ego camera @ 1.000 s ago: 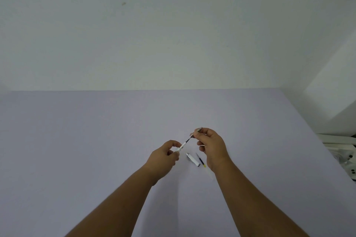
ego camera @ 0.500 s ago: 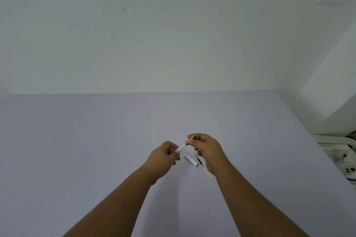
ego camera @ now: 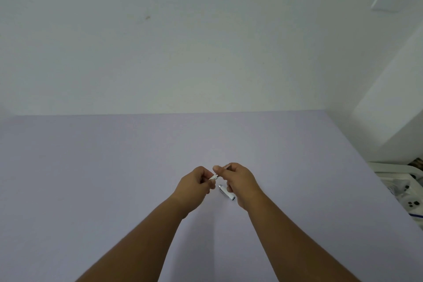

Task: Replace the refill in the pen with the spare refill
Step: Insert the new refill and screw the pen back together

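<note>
The fingers (ego camera: 207, 178) of my left hand (ego camera: 194, 188) are curled tight around the white pen barrel (ego camera: 212, 177). Only its short end pokes out, with a thin silver ring on it. The fingers of my right hand (ego camera: 240, 181) are pinched together on a thin refill (ego camera: 227, 165). Just a tiny bit of it sticks out past my fingers, so I cannot tell how far it goes into the barrel. My two hands are very close, nearly touching, and I hold them a little above the worktop (ego camera: 114, 167).

Right under my right hand, another white pen piece (ego camera: 226, 192) lies flat on the worktop. It has a silver end and a dark end. My hand hides what is beside it.

The worktop is pale purple and bare all around my arms. Behind it is a plain white wall (ego camera: 206, 41). Far off to the right, past the worktop edge, there is some white stuff (ego camera: 402, 188) with dark spots, too blurry for me to tell what it is.
</note>
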Motion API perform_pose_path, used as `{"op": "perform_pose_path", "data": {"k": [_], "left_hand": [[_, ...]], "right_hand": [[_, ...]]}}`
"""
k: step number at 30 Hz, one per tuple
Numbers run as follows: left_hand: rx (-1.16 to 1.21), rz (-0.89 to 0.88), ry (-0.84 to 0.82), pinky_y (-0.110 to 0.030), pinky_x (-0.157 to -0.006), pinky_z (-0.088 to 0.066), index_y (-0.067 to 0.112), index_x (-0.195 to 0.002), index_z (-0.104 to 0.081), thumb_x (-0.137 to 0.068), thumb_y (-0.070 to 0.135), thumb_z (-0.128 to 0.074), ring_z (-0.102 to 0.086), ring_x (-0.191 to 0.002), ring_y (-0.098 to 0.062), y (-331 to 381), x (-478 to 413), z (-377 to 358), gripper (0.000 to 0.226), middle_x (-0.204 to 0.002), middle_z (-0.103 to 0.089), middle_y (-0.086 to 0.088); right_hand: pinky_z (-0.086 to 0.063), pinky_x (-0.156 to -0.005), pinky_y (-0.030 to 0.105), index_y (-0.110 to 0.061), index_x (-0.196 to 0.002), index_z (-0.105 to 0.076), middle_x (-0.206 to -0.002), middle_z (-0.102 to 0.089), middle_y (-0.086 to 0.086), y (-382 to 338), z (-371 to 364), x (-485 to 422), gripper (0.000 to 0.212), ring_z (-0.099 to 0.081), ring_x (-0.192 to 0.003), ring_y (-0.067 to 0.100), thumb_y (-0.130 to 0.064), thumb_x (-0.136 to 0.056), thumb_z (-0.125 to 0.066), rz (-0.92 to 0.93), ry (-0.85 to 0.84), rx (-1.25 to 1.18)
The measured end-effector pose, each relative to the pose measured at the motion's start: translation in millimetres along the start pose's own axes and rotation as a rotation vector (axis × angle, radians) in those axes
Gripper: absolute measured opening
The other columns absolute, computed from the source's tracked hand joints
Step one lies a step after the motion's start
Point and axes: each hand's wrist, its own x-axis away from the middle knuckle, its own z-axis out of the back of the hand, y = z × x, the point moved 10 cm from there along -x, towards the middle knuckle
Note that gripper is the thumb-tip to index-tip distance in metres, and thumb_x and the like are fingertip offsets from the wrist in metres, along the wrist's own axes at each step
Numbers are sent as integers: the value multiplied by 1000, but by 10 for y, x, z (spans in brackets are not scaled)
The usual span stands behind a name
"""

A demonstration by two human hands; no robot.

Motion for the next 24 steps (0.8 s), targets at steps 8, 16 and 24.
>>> {"op": "perform_pose_path", "data": {"k": [8,16,24], "left_hand": [[-35,-6,31,-19,-58,-42,21,-87,-59,-91,19,-53,-57,-72,-11,29,8,55,7,-87,-70,0],[-69,-7,54,-24,-62,-44,21,-87,-58,-91,20,-53,-56,-74,-16,44,14,34,7,-95,-71,-7],[-74,-4,49,-22,-59,-43,24,-83,-57,-91,20,-53,-56,-74,-15,28,35,17,10,-90,-70,-2]], "right_hand": [[-41,-54,22,-19,-80,-68,-78,-59,-2,-34,-9,6,11,-45,-61,12,-29,-85,-66,11,-26,-60],[-42,-53,21,-20,-86,-69,-88,-64,2,16,-17,5,7,-47,-64,12,-25,-87,-64,-5,-51,-116],[-42,-63,23,-23,-87,-68,-86,-61,-4,22,31,13,4,-50,-75,13,-24,-86,-64,8,-45,-105]]}}
